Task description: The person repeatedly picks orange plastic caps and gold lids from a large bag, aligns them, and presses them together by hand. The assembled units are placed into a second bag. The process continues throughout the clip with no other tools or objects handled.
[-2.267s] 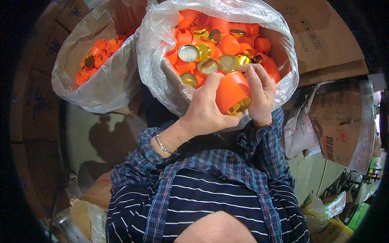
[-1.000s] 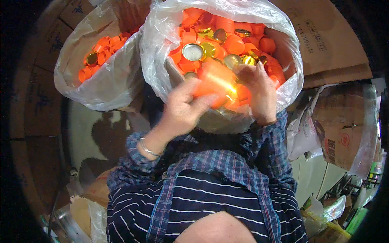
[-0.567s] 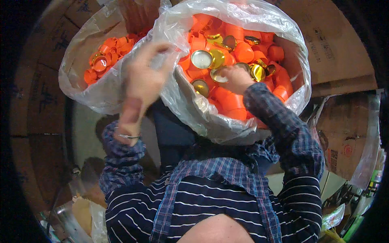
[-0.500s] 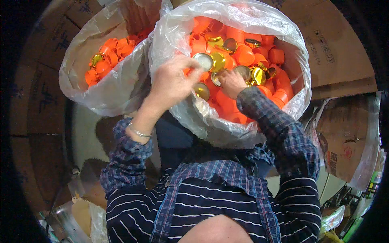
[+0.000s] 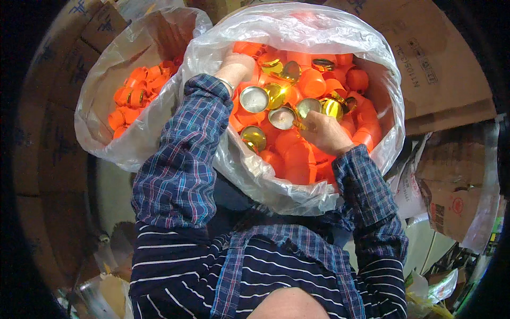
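A large clear plastic bag (image 5: 366, 32) holds many orange plastic caps (image 5: 311, 82), with several shiny gold metal lids (image 5: 276, 95) lying among them. My left hand (image 5: 239, 63) reaches into the far left of this bag beside the orange caps; its fingers are hidden. Over the right middle of the pile, my right hand (image 5: 328, 133) has its fingers closed beside an upturned silvery lid (image 5: 309, 107). A gold edge shows by its fingertips, but what they grip is unclear. Further left lie two pale-faced lids, one round lid (image 5: 254, 99) and another (image 5: 282, 118).
A second clear bag (image 5: 93, 127) with smaller orange caps (image 5: 139, 87) stands to the left. Brown cardboard boxes (image 5: 446, 69) surround both bags. At the lower right are a torn carton (image 5: 451, 196) and crumpled clear plastic (image 5: 443, 287).
My left hand has moved away from the pale lid, up and deeper into the bag's far left side. The right hand has shifted right and nearer me, uncovering a pale lid.
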